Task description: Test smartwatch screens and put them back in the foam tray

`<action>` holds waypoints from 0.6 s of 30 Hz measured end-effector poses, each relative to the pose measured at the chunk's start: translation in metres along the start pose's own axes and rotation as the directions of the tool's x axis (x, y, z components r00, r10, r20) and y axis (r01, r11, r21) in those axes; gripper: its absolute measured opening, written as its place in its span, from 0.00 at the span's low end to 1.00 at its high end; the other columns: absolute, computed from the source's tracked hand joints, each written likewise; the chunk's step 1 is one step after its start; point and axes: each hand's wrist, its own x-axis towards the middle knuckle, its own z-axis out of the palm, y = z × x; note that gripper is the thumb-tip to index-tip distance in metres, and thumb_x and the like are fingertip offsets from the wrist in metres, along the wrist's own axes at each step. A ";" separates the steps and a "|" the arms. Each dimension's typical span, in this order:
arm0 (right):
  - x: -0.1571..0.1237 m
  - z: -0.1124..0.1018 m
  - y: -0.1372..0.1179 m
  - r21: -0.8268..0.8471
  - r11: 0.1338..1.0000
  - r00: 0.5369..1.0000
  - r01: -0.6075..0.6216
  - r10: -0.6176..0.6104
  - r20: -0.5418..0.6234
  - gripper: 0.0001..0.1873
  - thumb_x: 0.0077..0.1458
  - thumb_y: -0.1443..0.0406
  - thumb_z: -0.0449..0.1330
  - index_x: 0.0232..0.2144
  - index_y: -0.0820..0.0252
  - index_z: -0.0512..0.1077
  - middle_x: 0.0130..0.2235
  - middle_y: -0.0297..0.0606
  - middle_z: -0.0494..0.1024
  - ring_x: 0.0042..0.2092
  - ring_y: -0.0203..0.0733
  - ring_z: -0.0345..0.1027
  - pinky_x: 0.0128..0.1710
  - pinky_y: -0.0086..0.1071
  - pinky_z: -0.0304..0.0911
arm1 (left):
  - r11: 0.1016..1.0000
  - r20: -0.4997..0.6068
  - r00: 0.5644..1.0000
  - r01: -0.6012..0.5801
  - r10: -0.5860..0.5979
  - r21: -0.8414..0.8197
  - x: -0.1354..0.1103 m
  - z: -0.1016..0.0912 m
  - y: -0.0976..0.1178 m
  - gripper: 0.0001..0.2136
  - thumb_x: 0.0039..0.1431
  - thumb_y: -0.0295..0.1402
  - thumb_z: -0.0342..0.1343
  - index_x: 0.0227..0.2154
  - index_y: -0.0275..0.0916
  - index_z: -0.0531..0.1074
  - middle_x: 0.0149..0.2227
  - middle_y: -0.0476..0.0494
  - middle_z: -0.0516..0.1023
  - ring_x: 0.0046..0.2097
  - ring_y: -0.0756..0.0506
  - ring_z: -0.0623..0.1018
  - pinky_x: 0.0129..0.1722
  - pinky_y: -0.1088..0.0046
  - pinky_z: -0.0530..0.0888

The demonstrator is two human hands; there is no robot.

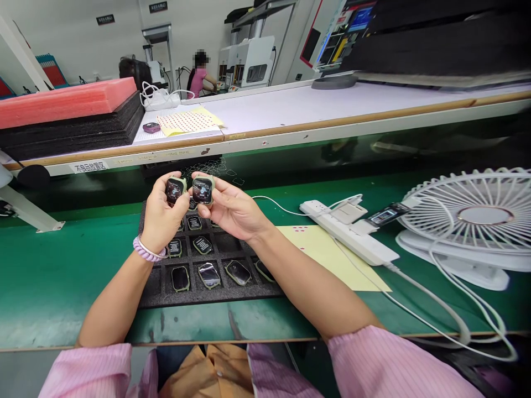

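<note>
My left hand (160,215) is closed round a green-cased smartwatch body (175,189) with its screen lit. Right beside it, my right hand (232,207) grips a second smartwatch body (202,190), also lit and facing me. Both are held up over the far part of a black foam tray (186,298). Several more strapless watches lie in the tray's compartments, among them a dark-screened one (180,278) at the front and one showing text (202,244) in the middle. My hands and right forearm hide part of the tray.
Right of the tray are a yellow sheet (290,237), a white power strip (352,235) with cables, and a white fan (477,215). Pink foam (70,102) lies on black foam on the raised shelf (265,119). A person (200,77) works at machines beyond.
</note>
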 end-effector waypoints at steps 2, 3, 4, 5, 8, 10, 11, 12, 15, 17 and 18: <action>0.000 0.000 0.000 -0.004 1.000 1.000 0.002 -0.002 0.006 0.19 0.59 0.65 0.69 0.53 0.53 0.76 0.43 0.35 0.79 0.32 0.33 0.66 0.35 0.31 0.71 | 1.000 -0.002 1.000 0.002 -0.002 -0.005 0.000 0.000 0.000 0.22 0.54 0.40 0.62 0.51 0.39 0.71 0.34 0.49 0.69 0.33 0.49 0.71 0.35 0.72 0.72; 0.000 0.000 0.001 0.000 1.000 1.000 0.005 -0.005 0.014 0.20 0.59 0.65 0.69 0.53 0.53 0.76 0.43 0.35 0.79 0.32 0.34 0.66 0.35 0.30 0.71 | 1.000 -0.006 1.000 -0.002 0.002 -0.001 0.000 0.000 0.000 0.22 0.53 0.40 0.63 0.51 0.39 0.72 0.34 0.49 0.70 0.33 0.49 0.71 0.35 0.72 0.72; 0.000 0.000 0.001 0.008 1.000 1.000 0.010 -0.010 0.025 0.20 0.58 0.66 0.70 0.53 0.54 0.76 0.42 0.35 0.79 0.32 0.34 0.66 0.35 0.30 0.71 | 1.000 -0.011 1.000 -0.008 0.008 0.004 0.000 0.000 0.001 0.22 0.53 0.40 0.63 0.50 0.38 0.72 0.34 0.49 0.70 0.33 0.49 0.70 0.34 0.72 0.72; 0.000 0.000 0.001 0.019 1.000 0.999 0.015 -0.016 0.037 0.20 0.58 0.66 0.70 0.53 0.54 0.76 0.42 0.34 0.79 0.31 0.33 0.66 0.35 0.30 0.70 | 1.000 -0.016 1.000 -0.014 0.014 0.010 0.000 0.000 0.001 0.22 0.53 0.40 0.63 0.50 0.38 0.72 0.34 0.49 0.70 0.32 0.49 0.70 0.34 0.72 0.72; -0.001 0.000 0.000 0.033 0.999 0.999 0.017 -0.018 0.040 0.20 0.57 0.67 0.70 0.52 0.54 0.77 0.42 0.34 0.78 0.32 0.34 0.66 0.35 0.30 0.70 | 1.000 -0.013 1.000 -0.016 0.016 0.023 0.000 -0.001 0.003 0.21 0.54 0.38 0.64 0.50 0.38 0.73 0.33 0.49 0.71 0.31 0.50 0.69 0.31 0.73 0.71; -0.001 0.000 0.000 0.020 1.000 1.000 0.007 -0.008 0.021 0.19 0.59 0.67 0.69 0.52 0.54 0.77 0.42 0.35 0.78 0.32 0.34 0.66 0.35 0.31 0.70 | 1.000 -0.006 1.000 -0.012 0.012 0.014 0.000 -0.001 0.003 0.21 0.54 0.38 0.63 0.50 0.39 0.72 0.33 0.49 0.70 0.31 0.50 0.69 0.32 0.73 0.71; -0.001 0.000 0.000 0.014 1.000 1.000 0.005 -0.005 0.014 0.19 0.59 0.67 0.69 0.53 0.54 0.77 0.42 0.35 0.78 0.32 0.34 0.66 0.35 0.31 0.70 | 1.000 -0.003 1.000 -0.012 0.012 0.010 0.000 -0.001 0.003 0.21 0.54 0.38 0.63 0.51 0.39 0.72 0.33 0.49 0.70 0.31 0.50 0.69 0.32 0.73 0.72; -0.001 0.000 0.000 0.011 1.000 1.000 0.004 -0.005 0.013 0.19 0.59 0.67 0.69 0.53 0.54 0.76 0.42 0.35 0.78 0.32 0.34 0.66 0.35 0.31 0.70 | 1.000 0.000 1.000 -0.011 0.011 0.008 0.000 -0.001 0.003 0.21 0.54 0.38 0.63 0.51 0.39 0.72 0.33 0.50 0.70 0.31 0.50 0.69 0.33 0.73 0.72; -0.001 0.000 0.001 0.001 1.000 1.000 0.010 -0.010 0.021 0.20 0.58 0.66 0.70 0.53 0.53 0.76 0.42 0.34 0.77 0.32 0.34 0.66 0.35 0.31 0.70 | 1.000 0.001 1.000 -0.012 0.012 0.028 0.000 -0.001 0.003 0.22 0.53 0.39 0.63 0.50 0.39 0.71 0.33 0.50 0.68 0.31 0.50 0.69 0.33 0.73 0.71; -0.001 0.000 0.001 -0.006 1.000 1.000 0.011 -0.010 0.019 0.20 0.57 0.65 0.70 0.52 0.53 0.77 0.42 0.34 0.77 0.32 0.34 0.66 0.35 0.31 0.70 | 1.000 0.011 1.000 -0.003 0.003 0.031 0.000 -0.002 0.003 0.22 0.53 0.39 0.63 0.50 0.39 0.71 0.32 0.51 0.67 0.30 0.50 0.67 0.32 0.72 0.70; -0.001 0.000 0.001 -0.008 1.000 1.000 0.010 -0.010 0.017 0.20 0.58 0.65 0.70 0.52 0.53 0.77 0.42 0.34 0.77 0.32 0.34 0.66 0.35 0.31 0.70 | 1.000 0.018 1.000 0.004 -0.004 0.023 0.000 -0.002 0.003 0.22 0.53 0.39 0.63 0.50 0.40 0.71 0.32 0.51 0.67 0.30 0.50 0.67 0.32 0.72 0.70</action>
